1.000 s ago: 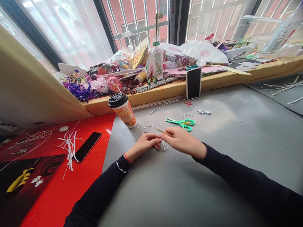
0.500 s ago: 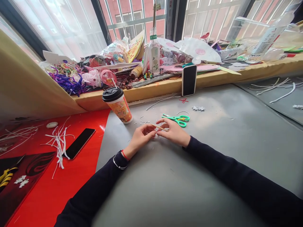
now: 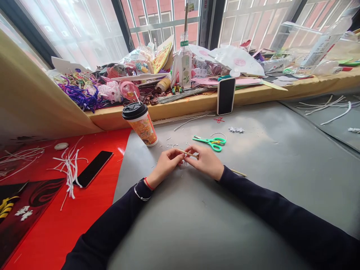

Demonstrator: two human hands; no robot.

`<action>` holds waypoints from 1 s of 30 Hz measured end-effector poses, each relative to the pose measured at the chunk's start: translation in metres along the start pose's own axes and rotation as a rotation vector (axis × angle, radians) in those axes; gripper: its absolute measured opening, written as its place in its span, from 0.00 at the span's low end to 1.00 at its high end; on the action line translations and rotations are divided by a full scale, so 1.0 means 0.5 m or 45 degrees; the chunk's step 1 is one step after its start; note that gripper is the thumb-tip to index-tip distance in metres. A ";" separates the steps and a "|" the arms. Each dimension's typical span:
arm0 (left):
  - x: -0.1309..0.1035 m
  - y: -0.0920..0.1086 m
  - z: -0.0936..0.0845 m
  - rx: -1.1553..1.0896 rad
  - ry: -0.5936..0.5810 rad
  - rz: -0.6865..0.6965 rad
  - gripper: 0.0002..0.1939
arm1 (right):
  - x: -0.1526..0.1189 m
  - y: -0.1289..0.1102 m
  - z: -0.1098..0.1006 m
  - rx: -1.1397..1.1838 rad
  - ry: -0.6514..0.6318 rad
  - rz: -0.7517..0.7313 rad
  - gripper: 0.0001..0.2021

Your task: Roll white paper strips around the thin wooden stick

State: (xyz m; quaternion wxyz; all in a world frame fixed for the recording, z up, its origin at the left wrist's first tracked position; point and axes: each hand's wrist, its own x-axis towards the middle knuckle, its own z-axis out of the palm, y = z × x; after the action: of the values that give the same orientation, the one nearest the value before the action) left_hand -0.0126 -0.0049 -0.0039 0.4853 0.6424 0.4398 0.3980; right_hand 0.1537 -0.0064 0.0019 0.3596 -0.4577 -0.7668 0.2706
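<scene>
My left hand (image 3: 166, 164) is closed, its thumb and fingers pinched on a small piece of white cord (image 3: 185, 162); loose strands show below the fingertips, and most of the piece is hidden. Facing it, my right hand (image 3: 207, 161) is closed around a thin wooden stick (image 3: 191, 154). The stick's tip reaches my left fingertips, and its other end shows beyond my right wrist. Just behind my right hand lie green-handled scissors (image 3: 211, 142) on the grey table mat (image 3: 213, 217). Small white cord scraps (image 3: 168, 144) are scattered beyond my left hand.
A paper cup with a straw (image 3: 142, 125) stands at the back left. One phone (image 3: 225, 96) leans against the cluttered sill; another phone (image 3: 94, 168) lies on the red surface beside white cords (image 3: 71, 170). A white knotted piece (image 3: 236, 130) and a red knot (image 3: 219, 120) lie farther back.
My right fingers have curled in closer around the stick, and its rear end now shows past my right wrist. My left hand stays nearly in place. The view has shifted slightly.
</scene>
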 end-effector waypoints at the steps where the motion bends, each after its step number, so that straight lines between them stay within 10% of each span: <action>1: 0.000 0.000 0.000 -0.002 0.002 0.009 0.10 | -0.001 -0.002 0.000 -0.002 0.004 -0.013 0.07; 16: -0.011 0.000 0.002 -0.068 0.213 0.405 0.08 | -0.012 -0.037 -0.030 0.075 -0.082 -0.105 0.11; 24: -0.008 -0.020 -0.007 0.226 0.288 0.596 0.06 | -0.027 -0.020 -0.068 -0.999 0.317 -0.611 0.12; 30: -0.009 -0.013 -0.008 0.397 0.326 0.811 0.05 | -0.029 -0.015 -0.071 -1.196 0.367 -0.667 0.13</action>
State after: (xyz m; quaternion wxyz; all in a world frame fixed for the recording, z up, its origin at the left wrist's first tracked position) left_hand -0.0187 -0.0071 -0.0098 0.1747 0.7581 0.3304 0.5344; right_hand 0.1831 -0.0197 0.0239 0.2735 -0.3951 -0.8363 -0.2640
